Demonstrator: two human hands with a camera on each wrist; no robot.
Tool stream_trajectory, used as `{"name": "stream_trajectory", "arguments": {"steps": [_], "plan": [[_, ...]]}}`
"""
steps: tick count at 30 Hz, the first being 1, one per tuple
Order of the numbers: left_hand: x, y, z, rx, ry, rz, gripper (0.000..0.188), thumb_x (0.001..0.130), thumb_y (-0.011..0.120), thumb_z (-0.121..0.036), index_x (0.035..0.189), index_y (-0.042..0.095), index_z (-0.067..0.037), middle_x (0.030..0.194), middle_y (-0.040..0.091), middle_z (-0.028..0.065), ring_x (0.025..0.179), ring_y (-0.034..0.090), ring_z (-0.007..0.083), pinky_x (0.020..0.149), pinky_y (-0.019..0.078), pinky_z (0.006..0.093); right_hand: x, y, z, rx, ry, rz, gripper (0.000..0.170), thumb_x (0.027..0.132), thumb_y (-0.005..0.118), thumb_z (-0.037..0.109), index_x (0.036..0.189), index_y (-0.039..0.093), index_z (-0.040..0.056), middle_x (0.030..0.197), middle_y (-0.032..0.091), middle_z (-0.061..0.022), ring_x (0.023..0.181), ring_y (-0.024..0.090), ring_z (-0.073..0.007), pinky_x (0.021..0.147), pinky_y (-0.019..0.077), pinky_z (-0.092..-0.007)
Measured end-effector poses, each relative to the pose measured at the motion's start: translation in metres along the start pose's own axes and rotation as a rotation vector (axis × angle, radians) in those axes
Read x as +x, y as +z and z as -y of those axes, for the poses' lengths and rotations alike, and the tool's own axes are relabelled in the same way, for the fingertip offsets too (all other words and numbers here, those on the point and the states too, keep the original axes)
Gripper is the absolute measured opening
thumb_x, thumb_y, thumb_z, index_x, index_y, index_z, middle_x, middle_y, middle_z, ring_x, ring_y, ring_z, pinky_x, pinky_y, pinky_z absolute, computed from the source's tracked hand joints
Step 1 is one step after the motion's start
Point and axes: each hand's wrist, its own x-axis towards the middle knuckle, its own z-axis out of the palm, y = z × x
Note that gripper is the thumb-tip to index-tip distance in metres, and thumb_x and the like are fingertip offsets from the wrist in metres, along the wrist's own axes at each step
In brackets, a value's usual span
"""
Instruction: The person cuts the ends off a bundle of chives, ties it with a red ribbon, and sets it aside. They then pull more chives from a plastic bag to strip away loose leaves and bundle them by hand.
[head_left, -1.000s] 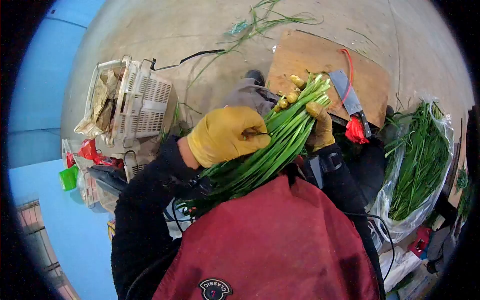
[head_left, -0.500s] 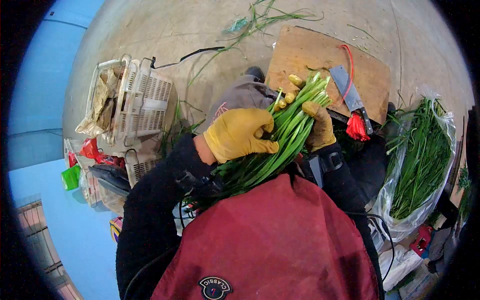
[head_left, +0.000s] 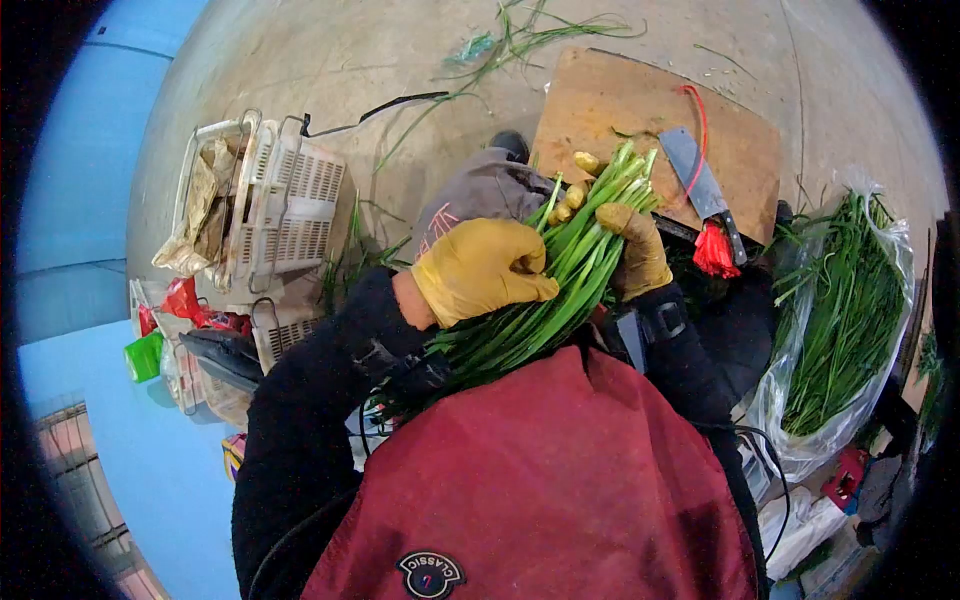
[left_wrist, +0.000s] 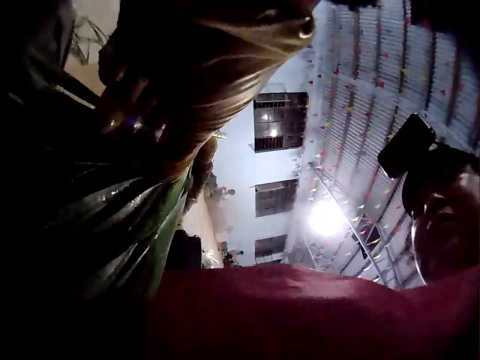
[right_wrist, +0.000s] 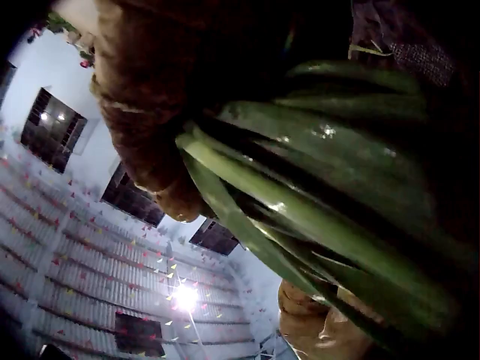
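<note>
Left hand (head_left: 485, 270) bent over the bunch of greens (head_left: 587, 252), I can't tell whether it pinches anything | right hand (head_left: 640, 252) wrapped round that bunch near its pale ends (head_left: 632, 168), greens lying between both | remotely I see a cleaver (head_left: 688, 168) on the table (head_left: 600, 100) beyond the right hand, bagged greens (head_left: 840, 320) rightward

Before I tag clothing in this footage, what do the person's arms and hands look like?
The left hand and right hand wear yellow gloves, the right one's fingers looking browner. The sleeves are black, with dark wrist straps and thin black cables.
</note>
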Motion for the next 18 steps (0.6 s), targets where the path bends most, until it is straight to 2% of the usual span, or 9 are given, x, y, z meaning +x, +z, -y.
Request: {"name": "stream_trajectory", "arguments": {"steps": [3,6,8,9,11,12,15,18], "plan": [[0.002,0.003,0.006,-0.199,-0.059,0.014,0.021,0.077,0.072,-0.018,0.078,0.061,0.000,0.066,0.058,0.0048,0.063,0.053,0.0112,0.057,0.0426,0.0274,-0.001,-0.003,-0.003,0.001,-0.040,-0.045,0.061,0.070,0.069,0.017,0.125,0.048,0.0005,0.092,0.059,-0.0112,0.086,0.060,-0.0260,0.080,0.0507,-0.0389],[0.001,-0.001,0.006,-0.254,-0.098,-0.002,0.017,0.079,0.069,-0.016,0.077,0.061,0.000,0.065,0.058,0.0039,0.061,0.053,0.0102,0.056,0.0425,0.0263,0.000,-0.007,-0.001,-0.040,-0.046,-0.024,0.059,0.071,0.068,0.017,0.124,0.048,0.0003,0.092,0.060,-0.0112,0.085,0.061,-0.0255,0.078,0.0513,-0.0386],[0.000,-0.007,-0.001,-0.285,-0.174,-0.020,0.016,0.080,0.067,-0.015,0.076,0.061,-0.001,0.065,0.059,0.0032,0.059,0.053,0.0093,0.054,0.0421,0.0252,-0.001,-0.005,0.001,-0.055,-0.016,-0.048,0.060,0.069,0.068,0.018,0.123,0.049,0.0015,0.091,0.058,-0.0097,0.086,0.059,-0.0249,0.083,0.0490,-0.0392],[0.000,-0.010,-0.001,-0.306,-0.161,-0.028,0.016,0.081,0.066,-0.015,0.076,0.061,-0.001,0.065,0.058,0.0029,0.058,0.053,0.0089,0.054,0.0418,0.0247,-0.001,-0.004,0.002,-0.063,-0.002,-0.060,0.060,0.068,0.068,0.018,0.123,0.049,0.0020,0.091,0.057,-0.0090,0.087,0.057,-0.0247,0.085,0.0478,-0.0396],[0.002,-0.019,0.001,-0.347,-0.135,-0.044,0.016,0.082,0.065,-0.015,0.075,0.061,-0.001,0.064,0.058,0.0022,0.057,0.053,0.0082,0.053,0.0412,0.0237,-0.001,-0.005,0.002,-0.088,-0.009,-0.081,0.055,0.069,0.067,0.016,0.120,0.051,-0.0002,0.088,0.060,-0.0099,0.079,0.061,-0.0234,0.076,0.0511,-0.0366],[0.003,-0.024,0.000,-0.278,-0.096,-0.073,0.017,0.082,0.065,-0.015,0.074,0.060,-0.001,0.063,0.056,0.0017,0.058,0.052,0.0087,0.053,0.0402,0.0239,0.000,-0.005,0.001,-0.100,-0.013,-0.092,0.053,0.070,0.066,0.014,0.119,0.052,-0.0013,0.086,0.061,-0.0104,0.075,0.062,-0.0228,0.071,0.0527,-0.0352],[0.012,-0.033,0.006,-0.150,0.043,-0.168,0.017,0.081,0.065,-0.014,0.072,0.058,-0.001,0.063,0.053,0.0014,0.058,0.050,0.0086,0.052,0.0380,0.0251,0.004,-0.012,0.001,-0.232,-0.022,-0.087,0.049,0.069,0.065,0.013,0.115,0.055,-0.0019,0.084,0.063,-0.0094,0.072,0.063,-0.0208,0.068,0.0529,-0.0329],[0.024,-0.051,-0.003,0.062,0.155,-0.262,0.016,0.078,0.066,-0.010,0.070,0.056,-0.001,0.064,0.051,0.0033,0.058,0.046,0.0102,0.051,0.0356,0.0273,0.005,-0.011,0.006,-0.288,0.005,-0.081,0.047,0.069,0.065,0.012,0.113,0.056,-0.0020,0.085,0.064,-0.0094,0.074,0.063,-0.0196,0.068,0.0527,-0.0320]]}}
